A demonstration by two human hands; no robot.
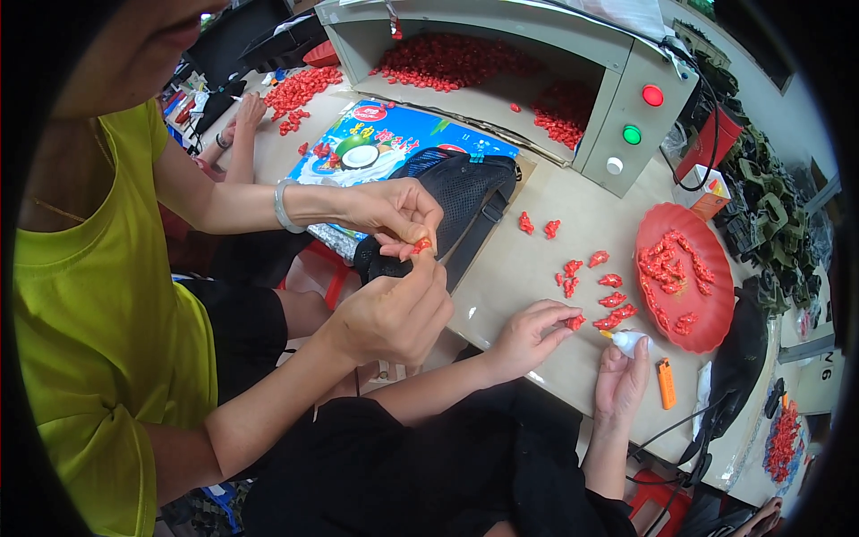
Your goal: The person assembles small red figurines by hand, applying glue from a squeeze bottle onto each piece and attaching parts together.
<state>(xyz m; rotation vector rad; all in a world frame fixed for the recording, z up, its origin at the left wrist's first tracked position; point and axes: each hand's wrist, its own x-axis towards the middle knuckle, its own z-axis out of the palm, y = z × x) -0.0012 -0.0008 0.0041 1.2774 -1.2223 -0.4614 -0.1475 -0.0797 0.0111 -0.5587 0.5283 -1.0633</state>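
Observation:
Between its fingertips, my left hand [535, 342] pinches a small red figurine [575, 322] just above the table. My right hand [620, 380] is closed round a small white squeeze bottle [630, 343], tilted so that its yellow nozzle [608, 334] points left toward that figurine, a short gap apart. Several loose red figurines with gold marks lie just beyond my hands, among them a cluster [616, 317] near the nozzle. A red scalloped plate [713, 324] with more of them stands to the right. An orange lighter [667, 383] lies beside my right hand.
A co-worker in a yellow-green shirt [107, 295] sits close on my left, both hands [403, 268] on another red piece. A grey metal cabinet [617, 134] with coloured buttons holds heaped red pieces. A black mesh bag [465, 197] lies on blue printed cardboard [394, 121]. Black cables [684, 425] hang right.

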